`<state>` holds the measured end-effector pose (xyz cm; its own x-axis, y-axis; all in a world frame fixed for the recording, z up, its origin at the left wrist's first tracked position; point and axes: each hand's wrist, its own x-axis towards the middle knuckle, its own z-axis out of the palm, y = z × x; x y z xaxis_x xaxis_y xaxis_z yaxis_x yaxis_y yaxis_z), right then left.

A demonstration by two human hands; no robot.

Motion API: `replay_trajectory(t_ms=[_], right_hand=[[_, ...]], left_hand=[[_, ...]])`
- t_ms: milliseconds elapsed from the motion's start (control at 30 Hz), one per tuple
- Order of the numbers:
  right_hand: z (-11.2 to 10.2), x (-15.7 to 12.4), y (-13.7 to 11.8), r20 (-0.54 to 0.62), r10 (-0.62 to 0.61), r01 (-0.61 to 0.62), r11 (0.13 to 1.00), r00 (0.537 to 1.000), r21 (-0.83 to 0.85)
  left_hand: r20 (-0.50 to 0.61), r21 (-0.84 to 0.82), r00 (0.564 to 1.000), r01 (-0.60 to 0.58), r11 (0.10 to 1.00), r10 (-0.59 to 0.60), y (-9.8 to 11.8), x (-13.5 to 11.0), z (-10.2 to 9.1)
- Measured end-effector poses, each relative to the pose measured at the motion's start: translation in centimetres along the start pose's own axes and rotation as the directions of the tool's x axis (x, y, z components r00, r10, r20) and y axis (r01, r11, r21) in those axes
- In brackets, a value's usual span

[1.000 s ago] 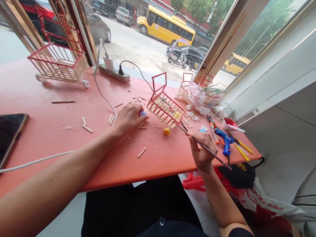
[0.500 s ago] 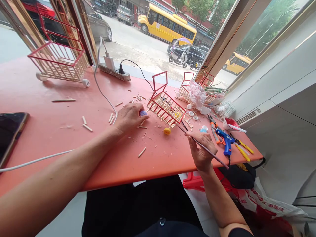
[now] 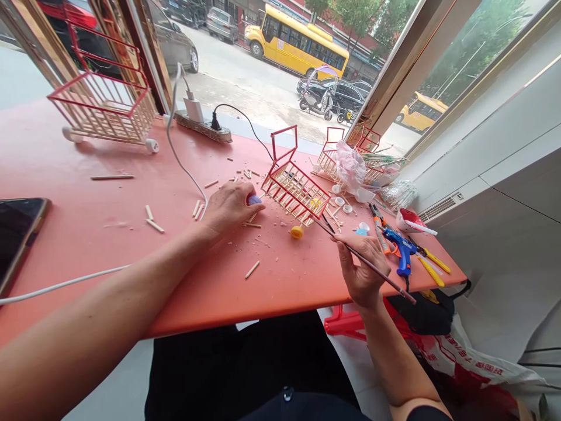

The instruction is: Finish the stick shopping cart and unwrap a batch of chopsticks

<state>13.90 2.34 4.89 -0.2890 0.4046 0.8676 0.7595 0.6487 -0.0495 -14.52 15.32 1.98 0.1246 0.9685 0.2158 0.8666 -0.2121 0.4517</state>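
A small stick-built shopping cart (image 3: 294, 188) with red-painted rims lies tilted on the orange table (image 3: 131, 245). My left hand (image 3: 230, 206) rests beside it, fingers closed over a small blue cap (image 3: 254, 200). My right hand (image 3: 362, 266) pinches a thin paintbrush (image 3: 372, 266) whose tip reaches the cart's lower right corner. A yellow cap (image 3: 297, 232) lies on the table just below the cart.
Another finished cart (image 3: 103, 105) stands far left, more carts (image 3: 350, 149) and a plastic bag at the back right. A blue glue gun (image 3: 401, 248), pliers, red paint dish (image 3: 409, 221), power strip (image 3: 204, 128), white cable, a phone (image 3: 17, 234) and scattered stick offcuts lie around.
The brush in my right hand has shifted slightly along the cart's corner. My left hand has stayed on the blue cap.
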Motion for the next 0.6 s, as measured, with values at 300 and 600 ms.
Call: replay_trajectory(t_ms=[300,600], right_hand=[[0.36,0.11,0.13,0.023,-0.041,0.041,0.999,0.999,0.003],[0.28,0.02,0.14,0.009,-0.047,0.047,0.999,0.999,0.017]], left_hand=[[-0.007,-0.027,1.0,0.001,1.0,-0.001,-0.2,0.15,0.17],[-0.019,-0.01,1.0,0.005,1.0,-0.005,-0.14,0.09,0.18]])
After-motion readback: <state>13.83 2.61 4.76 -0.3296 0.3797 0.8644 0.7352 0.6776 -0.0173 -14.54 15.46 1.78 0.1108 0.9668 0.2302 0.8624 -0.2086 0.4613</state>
